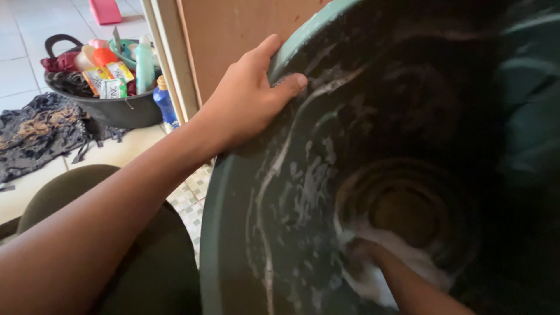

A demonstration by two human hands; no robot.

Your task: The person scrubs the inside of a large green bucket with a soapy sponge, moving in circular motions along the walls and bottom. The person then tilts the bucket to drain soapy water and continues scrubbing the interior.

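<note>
**Scrubbing the inside of a tipped green tub**

Nearest the camera, the left forearm runs up from the lower left to the left hand (248, 99), which is clamped on the rim of a large dark green tub (245, 233): fingers over the outer edge, thumb pressed on the inner wall. The tub lies tilted on its side, its mouth toward the viewer, filling the right of the view.

Deeper in, the right hand (364, 256) is down near the ringed bottom, buried in white suds (396, 262); whether it grips a cloth or sponge, or is simply pressed flat, cannot be told. The step in hand looks like washing the inner base while the other hand steadies the rim. By my judgement the next stroke needs that rim grip kept firm, since the slick wall could slip or roll.

The tub's inside is wet and streaked with pale soapy smears; its upper part is in shadow.

Farther off, on the tiled floor (23, 64), sits a dark basin (125, 111) packed with bottles and packets, a blue bottle (165, 105) beside it, and a patterned cloth (35, 134).
</note>
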